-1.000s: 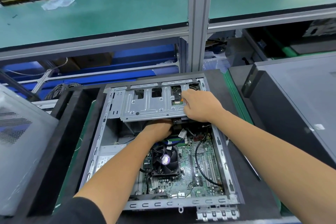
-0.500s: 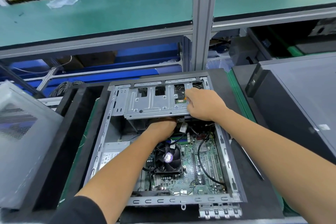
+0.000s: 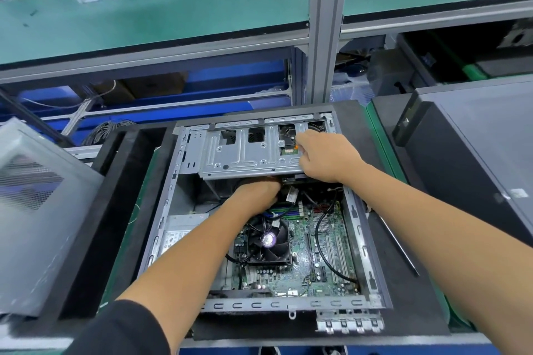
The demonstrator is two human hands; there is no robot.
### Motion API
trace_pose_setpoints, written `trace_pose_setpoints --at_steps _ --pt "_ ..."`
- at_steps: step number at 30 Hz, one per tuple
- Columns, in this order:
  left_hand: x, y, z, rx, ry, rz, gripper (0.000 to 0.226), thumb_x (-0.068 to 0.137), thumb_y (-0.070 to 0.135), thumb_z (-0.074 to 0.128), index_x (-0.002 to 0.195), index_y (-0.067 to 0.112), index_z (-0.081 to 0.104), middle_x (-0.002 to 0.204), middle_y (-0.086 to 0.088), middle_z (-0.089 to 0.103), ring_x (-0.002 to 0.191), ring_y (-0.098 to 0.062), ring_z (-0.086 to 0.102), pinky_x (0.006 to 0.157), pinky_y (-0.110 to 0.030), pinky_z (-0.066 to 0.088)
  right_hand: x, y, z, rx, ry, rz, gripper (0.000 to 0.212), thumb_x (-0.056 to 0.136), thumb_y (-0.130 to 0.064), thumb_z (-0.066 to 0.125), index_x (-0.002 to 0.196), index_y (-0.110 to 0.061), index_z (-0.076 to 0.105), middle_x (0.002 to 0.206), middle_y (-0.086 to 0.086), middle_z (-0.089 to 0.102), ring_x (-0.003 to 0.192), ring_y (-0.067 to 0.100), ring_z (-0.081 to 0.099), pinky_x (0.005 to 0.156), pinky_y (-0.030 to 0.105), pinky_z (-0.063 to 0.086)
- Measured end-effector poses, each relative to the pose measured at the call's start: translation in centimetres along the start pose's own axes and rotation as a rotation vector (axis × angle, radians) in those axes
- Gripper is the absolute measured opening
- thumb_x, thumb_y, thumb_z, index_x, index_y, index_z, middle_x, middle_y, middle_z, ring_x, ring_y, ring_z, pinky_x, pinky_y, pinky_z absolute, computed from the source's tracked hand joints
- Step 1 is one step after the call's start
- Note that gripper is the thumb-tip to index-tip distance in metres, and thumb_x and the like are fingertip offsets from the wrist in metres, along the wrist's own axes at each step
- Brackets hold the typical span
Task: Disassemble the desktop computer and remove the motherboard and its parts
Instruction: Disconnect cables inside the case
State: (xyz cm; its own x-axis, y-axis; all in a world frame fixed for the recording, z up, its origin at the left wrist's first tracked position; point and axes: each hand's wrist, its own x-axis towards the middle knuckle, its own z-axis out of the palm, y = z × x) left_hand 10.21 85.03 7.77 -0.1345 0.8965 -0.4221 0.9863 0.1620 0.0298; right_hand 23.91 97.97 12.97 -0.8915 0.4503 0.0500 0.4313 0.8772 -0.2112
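Left sleeve (image 3: 121,328): dark, almost black cloth, plain; it ends near the elbow.
Left forearm (image 3: 184,256): bare below the sleeve, nothing worn on the wrist.
Right forearm (image 3: 432,228): bare as far as the picture edge; no sleeve is seen.
Hands: left hand (image 3: 256,193) and right hand (image 3: 326,153) bare, no gloves, no rings to see.

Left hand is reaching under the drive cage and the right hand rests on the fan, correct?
Not quite. In the head view the right hand rests on top of the drive cage, not the fan. The left hand does reach under the cage.
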Motion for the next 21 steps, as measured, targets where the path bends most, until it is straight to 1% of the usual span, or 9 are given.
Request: trace_pose_setpoints --at_steps 3,5,7,10,12,15,17,19,21 --pt "-0.2 0.0 -0.2 -0.079 -0.004 -0.036 0.017 0.097 0.016 0.047 0.103 0.003 0.055 0.094 -0.011 0.059 0.081 -0.028 0.054 0.064 -0.031 0.037 0.0 0.0 -0.1 -0.009 0.001 0.008 0.005 0.091 -0.021 0.042 0.089 -0.02 0.038 0.087 -0.001 0.046 0.059 0.021 0.041 0.053 0.031 0.024" --pt "-0.4 -0.1 -0.1 -0.145 -0.01 -0.07 0.013 0.097 0.021 0.045 0.094 0.009 0.051 0.081 -0.003 0.051 0.076 -0.025 0.049 0.062 -0.03 0.036 0.0 -0.1 -0.2 -0.009 -0.002 0.008 0.005 0.091 -0.021 0.042 0.089 -0.019 0.038 0.087 -0.002 0.045 0.058 0.02 0.04 0.054 0.031 0.026" --pt "-0.6 0.0 0.0 -0.212 0.011 -0.113 0.02 0.097 0.027 0.043 0.082 0.013 0.043 0.071 0.003 0.044 0.071 -0.023 0.047 0.056 -0.031 0.032 0.0 -0.2 -0.2 -0.006 -0.001 0.006 0.005 0.091 -0.021 0.042 0.088 -0.019 0.038 0.086 -0.001 0.046 0.056 0.018 0.039 0.053 0.031 0.027" --pt "-1.0 0.2 0.0 -0.316 0.075 -0.143 0.03 0.096 0.03 0.043 0.07 0.017 0.041 0.066 0.001 0.046 0.06 -0.019 0.045 0.049 -0.029 0.028 0.0 -0.2 -0.2 -0.009 0.0 0.008 0.005 0.092 -0.021 0.041 0.088 -0.02 0.038 0.085 -0.002 0.046 0.058 0.019 0.042 0.052 0.031 0.026" --pt "-1.4 0.3 0.1 -0.333 0.098 -0.123 0.03 0.095 0.03 0.046 0.068 0.017 0.043 0.064 0.0 0.048 0.059 -0.021 0.047 0.047 -0.028 0.027 0.0 -0.2 -0.2 -0.013 0.002 0.008 0.006 0.092 -0.022 0.041 0.088 -0.02 0.038 0.086 -0.002 0.047 0.059 0.02 0.043 0.052 0.031 0.026" --pt "-2.1 0.1 0.3 -0.343 0.091 -0.107 0.03 0.096 0.036 0.048 0.08 0.012 0.053 0.069 -0.001 0.052 0.065 -0.023 0.053 0.051 -0.029 0.034 0.0 -0.2 -0.1 -0.017 0.006 0.004 0.006 0.093 -0.022 0.041 0.088 -0.019 0.04 0.088 0.001 0.051 0.061 0.023 0.047 0.054 0.031 0.03" --pt "-2.4 0.0 0.4 -0.356 0.084 -0.105 0.034 0.097 0.044 0.046 0.087 0.011 0.053 0.076 -0.002 0.053 0.07 -0.024 0.055 0.056 -0.031 0.038 0.0 -0.3 -0.1 -0.021 0.006 0.003 0.006 0.092 -0.023 0.041 0.088 -0.018 0.041 0.089 0.001 0.052 0.062 0.023 0.048 0.054 0.032 0.03" --pt "-2.9 0.0 0.4 -0.359 0.08 -0.099 0.041 0.096 0.053 0.042 0.091 0.013 0.05 0.079 0.0 0.053 0.07 -0.021 0.053 0.055 -0.032 0.035 0.0 -0.3 -0.1 -0.02 0.004 0.005 0.006 0.092 -0.023 0.041 0.088 -0.018 0.041 0.089 0.001 0.052 0.062 0.023 0.048 0.052 0.031 0.028" --pt "-3.4 0.1 0.1 -0.368 0.062 -0.082 0.054 0.095 0.06 0.037 0.108 0.009 0.049 0.09 -0.003 0.056 0.08 -0.022 0.054 0.057 -0.033 0.033 -0.1 -0.4 -0.1 -0.02 0.008 0.007 0.006 0.092 -0.023 0.041 0.088 -0.019 0.041 0.088 0.0 0.051 0.062 0.024 0.048 0.052 0.032 0.027"
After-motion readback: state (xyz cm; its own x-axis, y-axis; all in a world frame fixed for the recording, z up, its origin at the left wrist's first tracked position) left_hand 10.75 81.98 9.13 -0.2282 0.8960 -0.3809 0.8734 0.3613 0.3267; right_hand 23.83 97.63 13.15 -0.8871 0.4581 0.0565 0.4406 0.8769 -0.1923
